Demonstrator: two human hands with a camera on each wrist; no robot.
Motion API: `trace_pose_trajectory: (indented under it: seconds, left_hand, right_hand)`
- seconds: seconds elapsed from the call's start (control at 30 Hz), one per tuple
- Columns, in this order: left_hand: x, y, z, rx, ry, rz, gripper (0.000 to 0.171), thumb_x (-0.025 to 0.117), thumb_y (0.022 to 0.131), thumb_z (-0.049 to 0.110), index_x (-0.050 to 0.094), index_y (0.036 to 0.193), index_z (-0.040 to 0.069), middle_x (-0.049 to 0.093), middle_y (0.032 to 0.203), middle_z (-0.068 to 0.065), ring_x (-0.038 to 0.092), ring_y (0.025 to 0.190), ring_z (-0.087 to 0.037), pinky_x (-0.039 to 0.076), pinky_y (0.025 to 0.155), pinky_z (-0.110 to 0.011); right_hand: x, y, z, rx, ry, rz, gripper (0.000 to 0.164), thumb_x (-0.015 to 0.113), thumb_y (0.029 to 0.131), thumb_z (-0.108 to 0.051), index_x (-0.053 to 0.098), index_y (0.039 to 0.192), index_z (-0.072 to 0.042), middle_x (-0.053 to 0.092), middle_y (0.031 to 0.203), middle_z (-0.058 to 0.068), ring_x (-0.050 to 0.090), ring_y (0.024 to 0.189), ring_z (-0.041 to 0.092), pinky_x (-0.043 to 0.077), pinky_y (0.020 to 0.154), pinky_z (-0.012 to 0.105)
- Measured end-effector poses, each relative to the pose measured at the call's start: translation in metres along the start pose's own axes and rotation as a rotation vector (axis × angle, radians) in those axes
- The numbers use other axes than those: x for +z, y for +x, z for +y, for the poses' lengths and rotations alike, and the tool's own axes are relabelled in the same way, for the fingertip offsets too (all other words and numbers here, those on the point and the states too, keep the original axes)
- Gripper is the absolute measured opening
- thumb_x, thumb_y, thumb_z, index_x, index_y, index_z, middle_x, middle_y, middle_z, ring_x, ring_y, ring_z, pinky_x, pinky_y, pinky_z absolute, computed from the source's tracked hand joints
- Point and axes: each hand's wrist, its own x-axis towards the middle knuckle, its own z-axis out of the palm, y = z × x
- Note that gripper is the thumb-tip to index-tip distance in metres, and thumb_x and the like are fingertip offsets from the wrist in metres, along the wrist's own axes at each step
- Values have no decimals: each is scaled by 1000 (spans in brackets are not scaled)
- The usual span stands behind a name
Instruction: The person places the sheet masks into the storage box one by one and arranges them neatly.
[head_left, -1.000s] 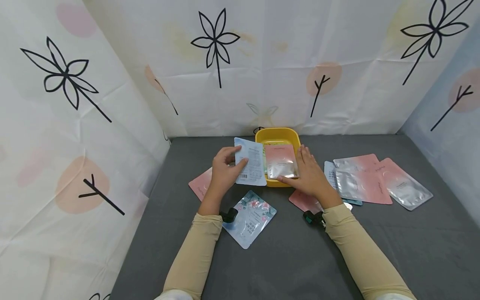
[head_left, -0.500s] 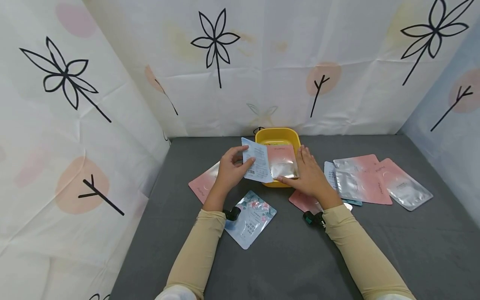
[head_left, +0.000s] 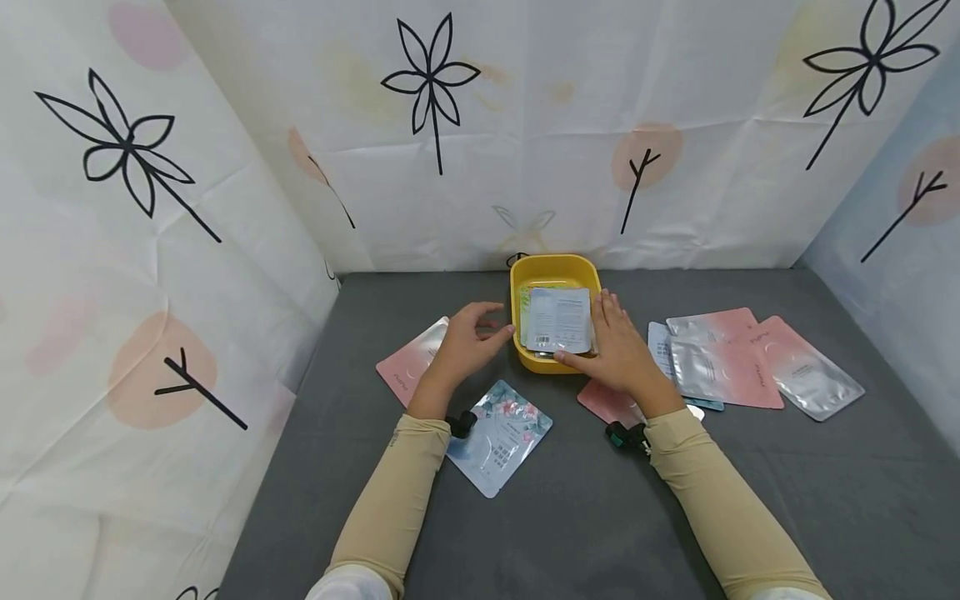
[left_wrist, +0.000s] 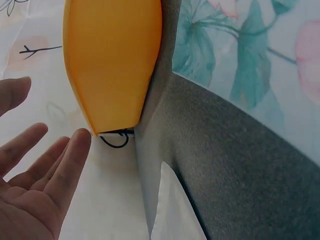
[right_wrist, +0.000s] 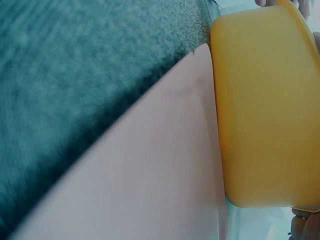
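Note:
A pale blue printed sachet (head_left: pixel 558 319) lies on top of other flat packets inside the yellow basket (head_left: pixel 555 267) in the head view. My left hand (head_left: pixel 472 342) is beside the basket's left wall, fingers loosely bent and holding nothing. In the left wrist view, the left hand's fingers (left_wrist: pixel 67 170) are spread near the basket's end. My right hand (head_left: pixel 622 350) rests on the right side of the basket, its fingers straight along the rim and its thumb over the near edge. A pink sachet (head_left: pixel 609 403) lies under the right wrist.
A blue floral sachet (head_left: pixel 501 437) lies in front of the left forearm, and a pink and silver one (head_left: pixel 408 362) lies left of the left hand. Several pink, silver and blue sachets (head_left: pixel 727 367) overlap at the right. A printed cloth wall (head_left: pixel 555 125) stands behind the basket.
The left hand brought the pale blue sachet rightward over the basket, let it go onto the pink one there and drew back slightly. The right hand stayed at the basket.

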Motion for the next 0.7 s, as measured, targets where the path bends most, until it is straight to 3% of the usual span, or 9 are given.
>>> trace_pose_trajectory:
  seconds: [0.2, 0.53, 0.7]
  left_hand:
    - [-9, -5, -6, -40, 38, -25, 47, 74, 102, 33, 63, 144, 13, 61, 145, -10, 67, 129, -29, 56, 109, -46]
    - [-28, -18, -27, -52, 39, 6, 43, 74, 102, 30, 66, 141, 15, 62, 145, -9, 65, 130, -31, 54, 111, -49]
    - [-37, -23, -39, -68, 44, 13, 44, 73, 103, 29, 65, 141, 10, 61, 146, -15, 63, 131, -34, 52, 113, -51]
  right_hand:
    - [-1, 0, -1, 0, -4, 3, 134, 60, 87, -85, 0, 168, 3, -4, 178, 24, -3, 166, 41, 10, 133, 61]
    - [0, 3, 1, -2, -26, 2, 133, 59, 88, -85, 1, 168, 3, -1, 178, 25, -2, 167, 41, 11, 132, 62]
    - [0, 2, 1, 0, -25, -3, 134, 59, 88, -85, 0, 168, 3, -2, 178, 25, -2, 167, 41, 11, 132, 63]
